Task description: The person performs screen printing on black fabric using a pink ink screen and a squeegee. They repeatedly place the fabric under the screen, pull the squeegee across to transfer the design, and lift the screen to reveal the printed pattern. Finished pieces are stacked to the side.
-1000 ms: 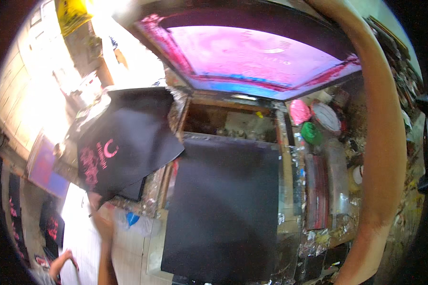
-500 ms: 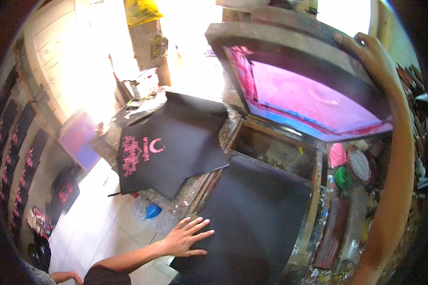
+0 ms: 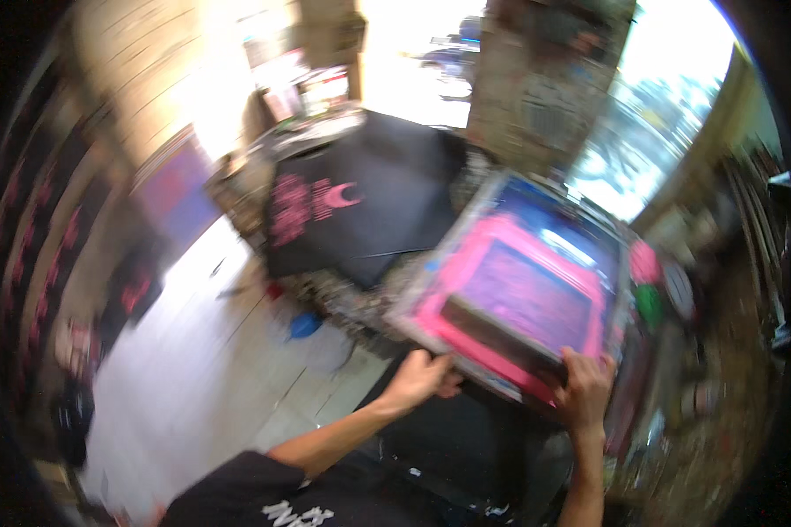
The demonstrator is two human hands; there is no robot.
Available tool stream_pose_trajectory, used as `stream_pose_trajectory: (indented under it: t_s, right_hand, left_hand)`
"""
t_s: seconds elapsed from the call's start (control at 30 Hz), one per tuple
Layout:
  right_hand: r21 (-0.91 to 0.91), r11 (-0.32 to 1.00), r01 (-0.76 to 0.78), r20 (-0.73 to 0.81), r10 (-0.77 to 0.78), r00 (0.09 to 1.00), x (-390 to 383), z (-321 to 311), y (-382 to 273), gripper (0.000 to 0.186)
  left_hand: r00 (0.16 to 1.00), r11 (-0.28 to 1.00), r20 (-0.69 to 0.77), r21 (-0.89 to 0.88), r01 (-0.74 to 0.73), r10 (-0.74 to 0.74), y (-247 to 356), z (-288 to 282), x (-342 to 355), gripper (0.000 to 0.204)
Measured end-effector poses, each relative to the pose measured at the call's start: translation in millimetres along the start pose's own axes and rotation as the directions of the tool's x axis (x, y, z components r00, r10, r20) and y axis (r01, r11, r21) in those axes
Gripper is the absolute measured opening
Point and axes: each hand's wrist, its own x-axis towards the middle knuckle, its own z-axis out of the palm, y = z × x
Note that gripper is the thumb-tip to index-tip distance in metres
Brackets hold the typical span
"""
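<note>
A screen-printing frame (image 3: pixel 410 309) lies lowered over a black sheet (image 3: pixel 453 443), whose near part shows in front of it. Pink ink surrounds a purple mesh area. Across the near side of the mesh stands a long dark squeegee (image 3: pixel 505 335). My right hand (image 3: pixel 584 391) is closed on the squeegee's right end, and the picture is smeared there. At the frame's near left edge, the fingers of my left hand (image 3: pixel 420 379) are curled against the rim. What lies beneath the frame is hidden.
Black pieces with pink prints (image 3: pixel 387 202) are stacked on the bench to the left. More printed black pieces (image 3: pixel 39 290) hang or lie at the far left. Beyond the frame's right side are a pink bundle (image 3: pixel 644 262) and a green bundle (image 3: pixel 649 305). A blue item (image 3: pixel 305 325) lies below the bench.
The raised screen frame has come down over the black sheet. My right hand has moved from its top edge to the squeegee; my left hand has left the sheet for the frame's near edge.
</note>
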Motion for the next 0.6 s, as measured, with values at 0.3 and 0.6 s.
stream_pose_trajectory:
  t_s: [0.3, 0.6]
  right_hand:
    - [0.207, 0.939, -0.276, 0.213, 0.232, 0.949, -7, 25, 16, 0.049]
    - [0.275, 0.94, -0.2, 0.256, 0.129, 0.958, -6, 13, 27, 0.046]
  left_hand:
    - [0.535, -0.188, 0.462, 0.852, -0.488, 0.708, 95, -22, 16, 0.045]
    - [0.751, -0.029, 0.602, 0.785, -0.618, 0.272, 98, -43, 73, 0.04]
